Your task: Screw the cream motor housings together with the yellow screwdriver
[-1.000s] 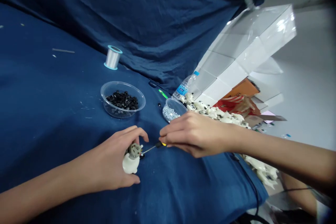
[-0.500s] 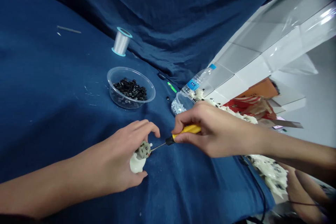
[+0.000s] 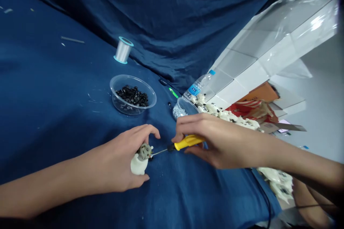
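Fingers (image 3: 149, 130) closed round something there: what's in your left hand (image 3: 115, 155)?

A small white-bodied part (image 3: 139, 162) with a grey round end. My fingers curve over it, holding it snug, just in front of the clear bowl of black pieces (image 3: 131, 96).

And your right hand (image 3: 228, 143)?

Pinched narrow on a yellow-handled screwdriver (image 3: 188, 142). Its thin shaft reaches to the grey end, though whether the tip touches, I can't tell.

How far along are you?

Only this one part is in my hands, as far as I can see. The bowl has a heap of black pieces left on the blue cloth (image 3: 67, 89). Just right of it sit a small bowl of silver bits (image 3: 179, 111) and, further right, a heap of white parts (image 3: 228, 115), with a spool of clear line (image 3: 123, 50) beyond it.
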Available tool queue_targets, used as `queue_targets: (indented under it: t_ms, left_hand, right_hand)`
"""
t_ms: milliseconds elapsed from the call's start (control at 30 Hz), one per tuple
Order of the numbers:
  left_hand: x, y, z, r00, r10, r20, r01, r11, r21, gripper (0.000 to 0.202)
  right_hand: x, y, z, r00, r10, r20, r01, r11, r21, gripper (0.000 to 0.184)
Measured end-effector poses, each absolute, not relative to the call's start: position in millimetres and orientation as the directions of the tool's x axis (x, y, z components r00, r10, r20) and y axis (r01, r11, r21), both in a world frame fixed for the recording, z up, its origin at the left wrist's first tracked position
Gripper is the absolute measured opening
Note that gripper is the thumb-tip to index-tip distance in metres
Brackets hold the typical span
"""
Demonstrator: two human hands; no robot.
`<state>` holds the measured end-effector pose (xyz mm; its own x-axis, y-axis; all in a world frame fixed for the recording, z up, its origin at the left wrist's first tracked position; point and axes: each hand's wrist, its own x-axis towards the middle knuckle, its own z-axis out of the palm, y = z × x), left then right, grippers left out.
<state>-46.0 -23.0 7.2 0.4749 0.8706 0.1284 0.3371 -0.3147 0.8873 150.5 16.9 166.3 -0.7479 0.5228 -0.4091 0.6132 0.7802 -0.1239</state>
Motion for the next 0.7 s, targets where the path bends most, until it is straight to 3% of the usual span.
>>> queue_targets:
  t_ms: [100, 200, 300, 367, 433, 533, 700]
  left_hand:
    - [-47, -25, 11, 0.449, 0.889, 0.090, 0.353, -0.269, 0.896, 0.066]
    - [-47, -25, 11, 0.451, 0.891, 0.054, 0.369, -0.241, 0.898, 0.070]
    - [-47, -25, 9, 0.457, 0.887, 0.069, 0.351, -0.251, 0.902, 0.072]
    - [-47, -25, 8, 0.454, 0.887, 0.085, 0.345, -0.263, 0.901, 0.072]
    - [-47, -24, 7, 0.450, 0.888, 0.095, 0.338, -0.268, 0.902, 0.070]
    - [-47, -21, 4, 0.465, 0.877, 0.122, 0.322, -0.296, 0.899, 0.068]
    - [-45, -18, -2, 0.513, 0.833, 0.208, 0.305, -0.403, 0.863, 0.072]
  right_hand:
    - [161, 23, 166, -0.865, 0.335, -0.373, 0.399, 0.910, -0.108, 0.033]
    - [169, 33, 162, -0.943, 0.143, -0.302, 0.138, 0.990, 0.035, 0.032]
    - [177, 38, 160, -0.965, 0.045, -0.258, -0.014, 0.975, 0.223, 0.028]
    - [179, 37, 159, -0.969, 0.014, -0.246, -0.057, 0.959, 0.279, 0.027]
    - [180, 35, 158, -0.969, 0.005, -0.246, -0.062, 0.962, 0.267, 0.030]
    - [180, 32, 155, -0.967, 0.026, -0.254, -0.013, 0.988, 0.153, 0.038]
    - [176, 32, 149, -0.961, 0.174, -0.213, 0.189, 0.981, -0.050, 0.027]
